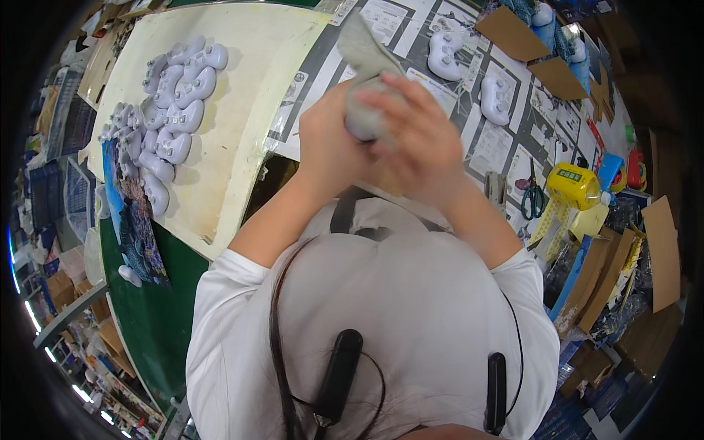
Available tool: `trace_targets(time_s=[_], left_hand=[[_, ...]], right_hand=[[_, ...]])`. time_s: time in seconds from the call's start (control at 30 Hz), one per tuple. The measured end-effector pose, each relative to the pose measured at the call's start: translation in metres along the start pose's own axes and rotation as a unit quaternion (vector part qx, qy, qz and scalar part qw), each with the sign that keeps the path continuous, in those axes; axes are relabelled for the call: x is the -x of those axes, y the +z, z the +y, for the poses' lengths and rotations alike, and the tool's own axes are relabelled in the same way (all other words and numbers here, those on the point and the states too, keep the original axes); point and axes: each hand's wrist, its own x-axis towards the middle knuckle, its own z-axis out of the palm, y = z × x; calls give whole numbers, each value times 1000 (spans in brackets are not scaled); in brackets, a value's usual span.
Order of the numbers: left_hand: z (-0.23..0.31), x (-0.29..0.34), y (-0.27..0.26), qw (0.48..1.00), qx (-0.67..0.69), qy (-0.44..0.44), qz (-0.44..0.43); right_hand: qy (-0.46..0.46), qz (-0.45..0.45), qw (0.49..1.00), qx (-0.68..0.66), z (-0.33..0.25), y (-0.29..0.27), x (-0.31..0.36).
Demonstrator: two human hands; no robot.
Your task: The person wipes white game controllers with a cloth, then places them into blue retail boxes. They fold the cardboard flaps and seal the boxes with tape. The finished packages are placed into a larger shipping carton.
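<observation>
My two hands meet above the near part of the work table. A grey cloth is bunched between them, its loose end sticking up and away from me. My left hand is closed round a white game controller, which is mostly hidden by the cloth and fingers. My right hand, smeared by motion, presses the cloth against it with bent fingers. Just beyond, two white game controllers, one farther and one nearer, lie apart on the printed sheets.
Several white controllers crowd a cream board at the left. Dark scissors, a yellow bottle and an opened cardboard box are at the right. Another box with raised flaps stands at the far right.
</observation>
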Motion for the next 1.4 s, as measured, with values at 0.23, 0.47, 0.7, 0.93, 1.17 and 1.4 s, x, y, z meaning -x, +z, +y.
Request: trace_targets(time_s=[0.23, 0.47, 0.7, 0.93, 1.17, 1.4], left_hand=[[3, 1, 6, 985, 168, -49, -3], [-5, 10, 11, 853, 467, -235, 8], [-9, 4, 10, 903, 408, -138, -7], [-7, -2, 8, 776, 571, -262, -51], [0, 4, 14, 757, 550, -350, -51], [1, 10, 13, 752, 558, -345, -55]], right_hand=[[188, 119, 938, -267, 27, 3, 21], [224, 230, 814, -485, 35, 11, 57], [286, 282, 708, -580, 27, 5, 55], [287, 250, 778, -500, 18, -4, 44], [356, 220, 805, -420, 18, -8, 36], [340, 210, 824, -401, 23, -8, 33]])
